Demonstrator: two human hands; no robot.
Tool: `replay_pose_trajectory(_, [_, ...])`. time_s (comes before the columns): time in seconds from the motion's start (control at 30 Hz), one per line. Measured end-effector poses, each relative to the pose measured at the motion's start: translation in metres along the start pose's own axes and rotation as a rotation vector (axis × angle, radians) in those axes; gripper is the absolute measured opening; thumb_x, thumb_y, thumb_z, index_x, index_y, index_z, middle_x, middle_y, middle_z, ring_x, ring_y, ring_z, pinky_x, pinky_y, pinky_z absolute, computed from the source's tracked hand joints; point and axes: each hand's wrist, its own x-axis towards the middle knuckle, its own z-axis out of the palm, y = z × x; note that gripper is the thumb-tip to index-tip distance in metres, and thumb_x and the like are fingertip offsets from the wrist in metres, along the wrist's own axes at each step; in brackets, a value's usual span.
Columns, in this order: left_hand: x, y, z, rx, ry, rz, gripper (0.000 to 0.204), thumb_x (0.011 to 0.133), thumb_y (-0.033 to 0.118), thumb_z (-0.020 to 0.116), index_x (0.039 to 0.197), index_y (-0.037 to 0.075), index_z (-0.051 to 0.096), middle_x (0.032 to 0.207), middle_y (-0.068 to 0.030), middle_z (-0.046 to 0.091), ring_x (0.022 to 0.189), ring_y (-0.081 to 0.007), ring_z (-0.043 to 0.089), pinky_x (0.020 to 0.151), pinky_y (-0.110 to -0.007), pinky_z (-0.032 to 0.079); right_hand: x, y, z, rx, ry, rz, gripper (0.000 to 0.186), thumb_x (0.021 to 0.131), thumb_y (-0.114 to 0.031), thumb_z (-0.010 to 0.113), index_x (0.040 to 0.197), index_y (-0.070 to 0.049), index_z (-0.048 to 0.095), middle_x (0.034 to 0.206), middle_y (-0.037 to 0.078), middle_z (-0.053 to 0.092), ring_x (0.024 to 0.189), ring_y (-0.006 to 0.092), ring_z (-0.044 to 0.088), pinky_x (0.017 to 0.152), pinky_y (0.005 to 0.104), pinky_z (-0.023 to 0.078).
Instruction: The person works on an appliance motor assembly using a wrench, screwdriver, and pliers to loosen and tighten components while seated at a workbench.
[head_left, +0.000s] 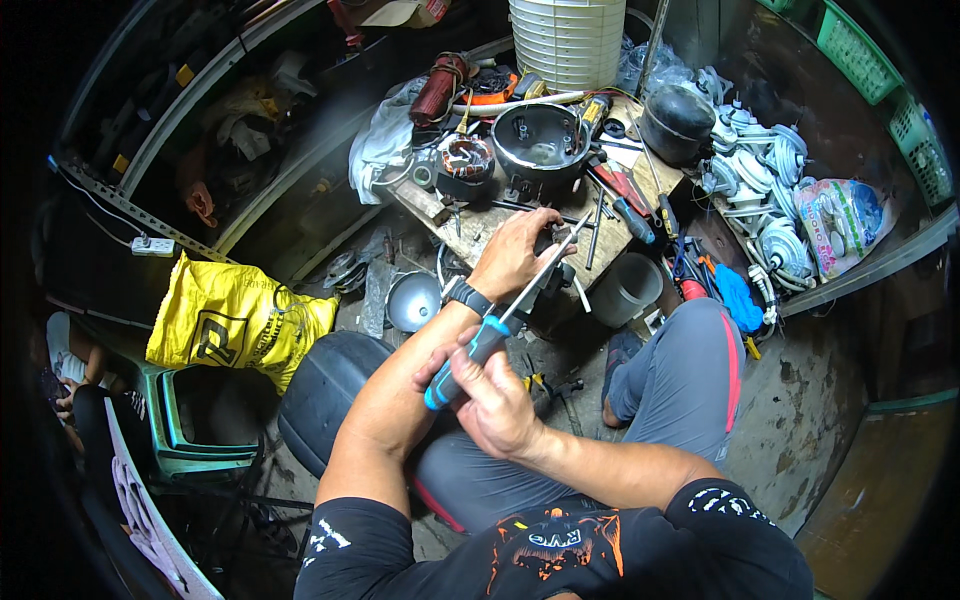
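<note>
At centre, right hand (497, 405) gripping blue-handled screwdriver (488, 338), shaft toward one o'clock, left hand (513, 252) by workbench (470, 235) near edge, hold indeterminable, concrete floor (785, 400) toward four.

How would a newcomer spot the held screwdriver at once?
Start at the cluttered wooden workbench. Below it in view is the person's right hand. The screwdriver there has a blue-and-black handle and, unlike the tools lying on the workbench, is gripped.
</note>
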Motion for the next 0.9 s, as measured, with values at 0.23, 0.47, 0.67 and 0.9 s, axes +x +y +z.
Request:
replay_pose_trajectory(0.23, [-0.006, 0.004, 0.002, 0.029, -0.044, -0.082, 0.042, 0.097, 0.037, 0.07, 0.123, 0.006, 0.06, 0.106, -0.018, 0.066, 0.104, -0.0389, 0.065, 0.09, -0.047, 0.052, 0.008, -0.028, 0.004, -0.024, 0.135, 0.174, 0.043, 0.109, -0.045, 0.057, 0.096, -0.005, 0.058, 0.083, 0.008, 0.063, 0.076, 0.0202, 0.066, 0.074, 0.039, 0.058])
replay_pose_trajectory(0.47, [-0.004, 0.003, 0.006, 0.068, -0.084, -0.083, 0.044, 0.092, 0.031, 0.07, 0.125, 0.004, 0.057, 0.109, -0.0192, 0.064, 0.109, -0.039, 0.062, 0.094, -0.048, 0.052, 0.003, -0.041, 0.006, -0.062, 0.189, 0.272, 0.033, 0.111, -0.042, 0.054, 0.101, -0.011, 0.051, 0.084, 0.008, 0.058, 0.072, 0.0218, 0.063, 0.069, 0.0429, 0.056])
replay_pose_trajectory(0.67, [-0.002, 0.006, 0.003, 0.073, -0.073, -0.112, 0.04, 0.092, 0.03, 0.069, 0.115, 0.001, 0.055, 0.106, -0.021, 0.063, 0.105, -0.0407, 0.06, 0.092, -0.051, 0.051, -0.007, -0.06, -0.003, -0.084, 0.15, 0.346, 0.031, 0.111, -0.042, 0.054, 0.102, -0.013, 0.05, 0.08, 0.008, 0.058, 0.069, 0.0226, 0.062, 0.067, 0.0428, 0.054])
replay_pose_trajectory(0.9, [-0.003, 0.006, 0.003, 0.087, -0.031, -0.094, 0.039, 0.092, 0.03, 0.069, 0.11, -0.002, 0.054, 0.103, -0.0223, 0.063, 0.103, -0.0415, 0.06, 0.091, -0.05, 0.051, -0.012, -0.082, -0.006, -0.05, 0.134, 0.411, 0.033, 0.111, -0.04, 0.055, 0.099, -0.01, 0.047, 0.078, 0.009, 0.057, 0.066, 0.0212, 0.062, 0.063, 0.0401, 0.054])
